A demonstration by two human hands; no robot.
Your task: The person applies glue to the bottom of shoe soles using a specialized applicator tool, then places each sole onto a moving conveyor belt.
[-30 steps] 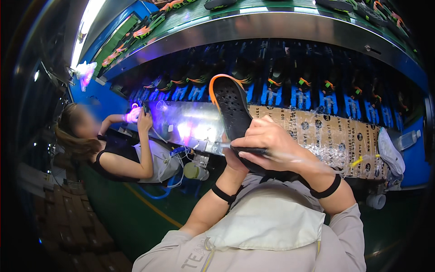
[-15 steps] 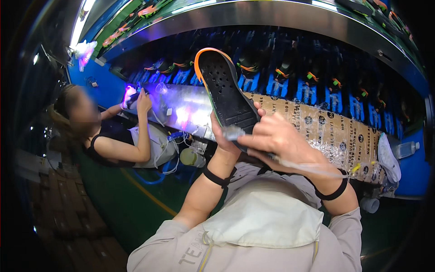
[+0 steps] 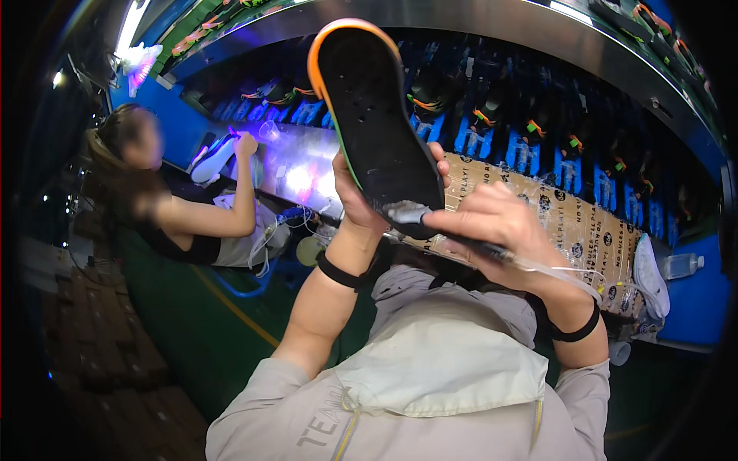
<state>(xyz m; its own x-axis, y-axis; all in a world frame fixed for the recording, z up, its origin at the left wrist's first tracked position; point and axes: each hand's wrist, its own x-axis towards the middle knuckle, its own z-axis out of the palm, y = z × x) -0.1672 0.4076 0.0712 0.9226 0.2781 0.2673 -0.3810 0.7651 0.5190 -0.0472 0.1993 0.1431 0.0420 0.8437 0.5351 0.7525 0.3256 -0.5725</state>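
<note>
Sole (image 3: 369, 115): black, far rim (image 3: 314, 65) orange, left edge (image 3: 344, 152) green | left hand (image 3: 354, 192): we clasp it | right hand (image 3: 498, 223): we pinch brush (image 3: 483, 246)

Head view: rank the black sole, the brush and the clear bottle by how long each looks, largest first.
1. Black sole
2. Brush, partly hidden by fingers
3. Clear bottle

The bottle lies farther from the camera, so true sizes are unsure.
</note>
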